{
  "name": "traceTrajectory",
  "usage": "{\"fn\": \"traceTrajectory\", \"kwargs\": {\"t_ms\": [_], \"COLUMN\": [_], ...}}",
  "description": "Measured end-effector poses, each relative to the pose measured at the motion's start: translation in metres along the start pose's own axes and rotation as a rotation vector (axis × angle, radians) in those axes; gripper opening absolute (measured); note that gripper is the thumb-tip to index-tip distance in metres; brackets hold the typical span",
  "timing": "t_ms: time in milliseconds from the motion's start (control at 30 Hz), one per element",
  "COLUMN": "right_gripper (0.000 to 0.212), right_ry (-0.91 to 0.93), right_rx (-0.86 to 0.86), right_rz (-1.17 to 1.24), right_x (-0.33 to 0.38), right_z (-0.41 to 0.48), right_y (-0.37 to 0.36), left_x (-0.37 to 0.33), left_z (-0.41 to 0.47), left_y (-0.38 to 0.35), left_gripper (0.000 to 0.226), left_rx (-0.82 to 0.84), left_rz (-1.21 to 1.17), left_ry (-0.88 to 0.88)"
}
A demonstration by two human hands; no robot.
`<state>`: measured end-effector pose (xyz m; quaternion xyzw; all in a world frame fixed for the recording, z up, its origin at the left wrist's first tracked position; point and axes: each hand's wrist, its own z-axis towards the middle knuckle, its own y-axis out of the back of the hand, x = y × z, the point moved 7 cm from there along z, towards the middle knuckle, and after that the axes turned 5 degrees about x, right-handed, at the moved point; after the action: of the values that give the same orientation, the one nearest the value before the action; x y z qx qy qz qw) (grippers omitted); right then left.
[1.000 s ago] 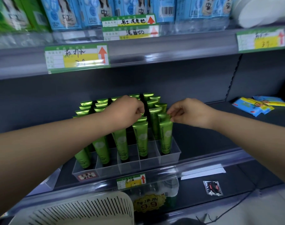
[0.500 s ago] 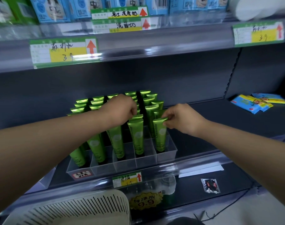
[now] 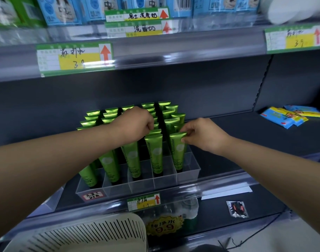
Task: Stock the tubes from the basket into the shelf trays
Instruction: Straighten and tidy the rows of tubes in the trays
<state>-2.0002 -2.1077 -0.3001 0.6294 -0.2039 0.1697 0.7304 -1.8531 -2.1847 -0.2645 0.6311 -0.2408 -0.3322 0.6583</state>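
tray: green tubes upright in compartments | right hand: my fingers pinch top of tray's front-right tube | left hand: my fingers curled above tray middle, grip unclear

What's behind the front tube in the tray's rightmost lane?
More green tubes stand upright in a row toward the back of the clear tray. Only their tops show; their lower bodies are hidden behind the front tube, whose crimp the right hand pinches.
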Motion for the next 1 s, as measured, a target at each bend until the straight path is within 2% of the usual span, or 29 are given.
{"fn": "traceTrajectory", "kwargs": {"t_ms": [233, 533, 633, 767, 933, 1000], "right_gripper": [0.041, 0.012, 0.015, 0.028, 0.011, 0.016], "right_ry": [-0.031, -0.074, -0.073, -0.074, -0.082, -0.09], "right_rx": [0.056, -0.049, -0.091, 0.003, 0.058, 0.064], "right_rz": [0.049, 0.154, 0.192, 0.217, 0.306, 0.375], "right_x": [-0.005, -0.026, -0.031, -0.035, -0.037, -0.039], "right_z": [-0.002, 0.002, 0.012, 0.025, 0.032, 0.034], "right_y": [0.003, 0.028, 0.035, 0.025, 0.009, 0.005], "left_x": [-0.001, -0.011, -0.02, -0.032, -0.037, -0.036], "left_z": [0.001, 0.02, 0.039, 0.06, 0.07, 0.071], "left_y": [0.005, 0.02, 0.02, 0.014, -0.002, -0.008], "left_gripper": [0.018, 0.018, 0.023, 0.025, 0.022, 0.023], "left_rx": [0.002, -0.073, -0.073, -0.042, 0.05, 0.081], "left_rz": [0.01, -0.016, -0.051, -0.087, -0.056, -0.051], "left_ry": [0.006, -0.006, -0.031, -0.075, -0.093, -0.086]}}
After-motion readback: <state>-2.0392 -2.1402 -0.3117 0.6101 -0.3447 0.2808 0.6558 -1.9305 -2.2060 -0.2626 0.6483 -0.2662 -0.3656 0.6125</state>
